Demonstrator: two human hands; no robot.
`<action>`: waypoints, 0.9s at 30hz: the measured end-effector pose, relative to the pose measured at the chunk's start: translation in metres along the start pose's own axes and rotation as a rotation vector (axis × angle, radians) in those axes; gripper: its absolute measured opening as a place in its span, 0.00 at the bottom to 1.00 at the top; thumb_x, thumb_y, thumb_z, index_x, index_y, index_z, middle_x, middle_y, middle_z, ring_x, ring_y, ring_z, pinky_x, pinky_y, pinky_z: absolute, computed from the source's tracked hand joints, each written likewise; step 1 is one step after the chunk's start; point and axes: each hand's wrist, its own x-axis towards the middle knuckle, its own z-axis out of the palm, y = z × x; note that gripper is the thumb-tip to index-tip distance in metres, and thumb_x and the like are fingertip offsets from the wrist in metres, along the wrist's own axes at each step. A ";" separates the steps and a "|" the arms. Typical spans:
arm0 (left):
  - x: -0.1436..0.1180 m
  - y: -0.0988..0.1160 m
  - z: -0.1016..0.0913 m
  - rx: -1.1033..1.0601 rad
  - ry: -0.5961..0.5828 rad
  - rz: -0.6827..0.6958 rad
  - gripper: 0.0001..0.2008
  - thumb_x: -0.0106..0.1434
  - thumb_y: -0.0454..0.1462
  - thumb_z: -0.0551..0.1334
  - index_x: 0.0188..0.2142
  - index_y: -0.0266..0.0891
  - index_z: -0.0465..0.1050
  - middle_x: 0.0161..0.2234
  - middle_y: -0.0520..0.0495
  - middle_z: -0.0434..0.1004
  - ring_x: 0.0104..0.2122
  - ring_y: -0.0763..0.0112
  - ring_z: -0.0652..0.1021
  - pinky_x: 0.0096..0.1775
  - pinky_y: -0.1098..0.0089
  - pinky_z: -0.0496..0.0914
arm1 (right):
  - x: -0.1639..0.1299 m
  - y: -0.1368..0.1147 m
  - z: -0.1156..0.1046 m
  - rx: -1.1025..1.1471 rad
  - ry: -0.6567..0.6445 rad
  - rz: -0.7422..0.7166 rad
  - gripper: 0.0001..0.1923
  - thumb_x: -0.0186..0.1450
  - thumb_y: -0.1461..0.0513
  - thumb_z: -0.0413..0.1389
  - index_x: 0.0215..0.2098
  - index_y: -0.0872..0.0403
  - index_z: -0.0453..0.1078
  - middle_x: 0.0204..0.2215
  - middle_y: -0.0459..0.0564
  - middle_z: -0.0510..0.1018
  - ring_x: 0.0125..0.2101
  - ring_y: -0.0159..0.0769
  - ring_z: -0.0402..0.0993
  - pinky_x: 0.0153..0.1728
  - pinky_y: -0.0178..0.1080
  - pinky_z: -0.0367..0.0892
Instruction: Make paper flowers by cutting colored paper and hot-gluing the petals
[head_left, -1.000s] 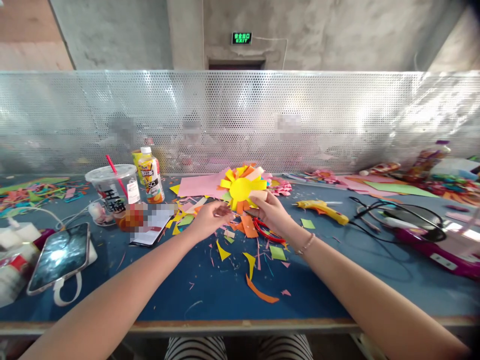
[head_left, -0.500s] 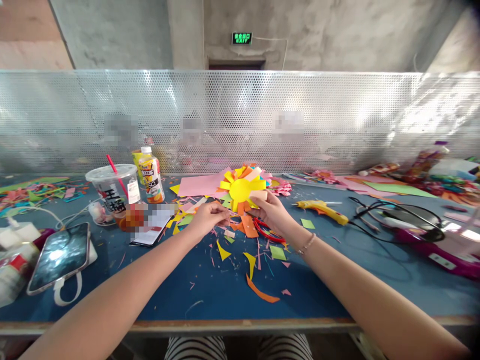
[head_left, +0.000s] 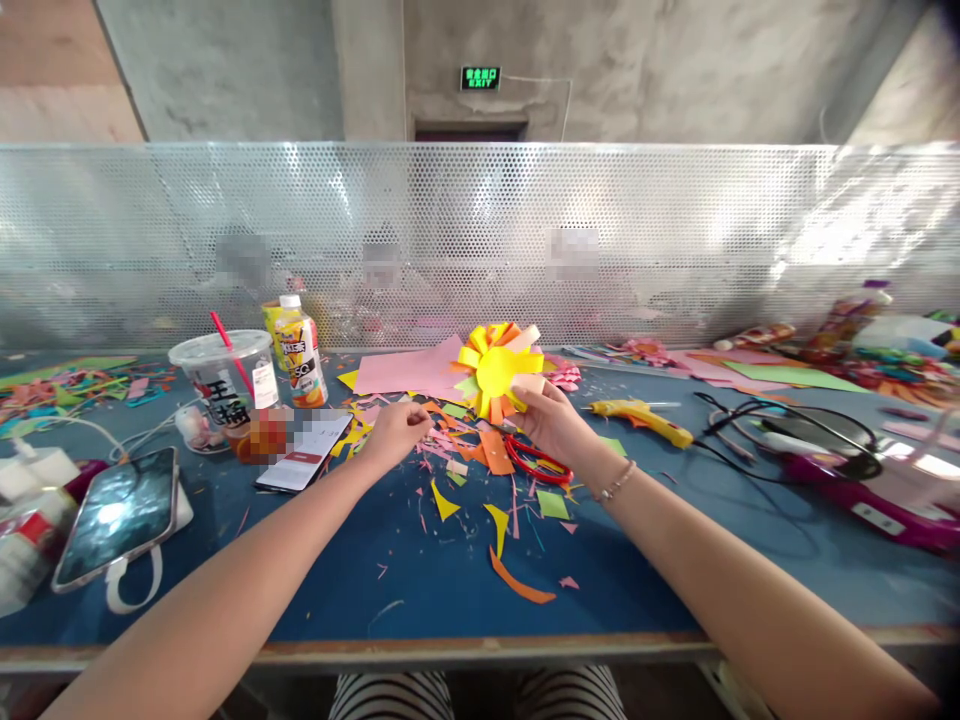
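- Right hand [head_left: 555,425]: arm extended, fingers pinching the paper sunflower [head_left: 499,368], held upright, face toward the camera.
- Left hand [head_left: 396,432]: loosely curled over paper scraps [head_left: 450,440], apparently holding nothing.

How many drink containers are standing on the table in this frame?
2 clear ones, both at the far left: a lidded cup with a red straw, and a bottle just right of it. More may be hidden in the far-right clutter.
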 end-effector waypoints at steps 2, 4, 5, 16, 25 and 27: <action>0.001 -0.005 -0.003 0.152 0.032 0.060 0.07 0.52 0.37 0.58 0.21 0.38 0.71 0.19 0.50 0.72 0.21 0.71 0.71 0.25 0.73 0.60 | -0.001 -0.002 0.000 -0.011 -0.016 -0.005 0.11 0.53 0.59 0.60 0.34 0.48 0.66 0.32 0.42 0.74 0.28 0.27 0.73 0.30 0.32 0.73; 0.002 -0.009 -0.005 0.243 0.047 0.093 0.07 0.52 0.36 0.58 0.21 0.38 0.72 0.19 0.49 0.72 0.22 0.71 0.71 0.26 0.73 0.60 | -0.003 -0.004 0.000 -0.011 -0.023 -0.005 0.10 0.53 0.59 0.60 0.34 0.48 0.66 0.31 0.42 0.75 0.28 0.27 0.73 0.29 0.32 0.73; 0.002 -0.010 -0.006 0.276 0.053 0.107 0.07 0.52 0.36 0.58 0.21 0.38 0.72 0.20 0.49 0.72 0.22 0.70 0.71 0.26 0.73 0.60 | -0.004 -0.005 0.000 -0.001 -0.027 -0.002 0.10 0.53 0.60 0.59 0.33 0.48 0.66 0.31 0.42 0.75 0.28 0.27 0.73 0.29 0.32 0.73; 0.000 -0.013 -0.002 0.495 0.040 0.246 0.22 0.49 0.24 0.53 0.43 0.38 0.71 0.39 0.43 0.71 0.42 0.65 0.71 0.45 0.67 0.65 | -0.008 -0.009 0.003 0.183 -0.121 0.050 0.10 0.52 0.64 0.61 0.31 0.51 0.66 0.29 0.40 0.75 0.27 0.24 0.73 0.27 0.26 0.72; -0.017 0.030 0.005 -0.068 -0.122 0.294 0.17 0.49 0.26 0.53 0.38 0.37 0.70 0.41 0.45 0.73 0.44 0.65 0.72 0.48 0.65 0.66 | -0.004 0.001 0.008 0.061 -0.059 0.030 0.12 0.52 0.63 0.61 0.34 0.50 0.66 0.33 0.42 0.74 0.28 0.26 0.73 0.28 0.30 0.73; -0.020 0.036 0.007 -0.254 -0.199 0.203 0.12 0.53 0.30 0.54 0.37 0.36 0.70 0.39 0.44 0.74 0.42 0.65 0.74 0.45 0.65 0.68 | -0.004 0.003 0.009 0.037 -0.039 0.016 0.13 0.52 0.63 0.61 0.35 0.50 0.66 0.35 0.43 0.74 0.30 0.27 0.74 0.29 0.31 0.73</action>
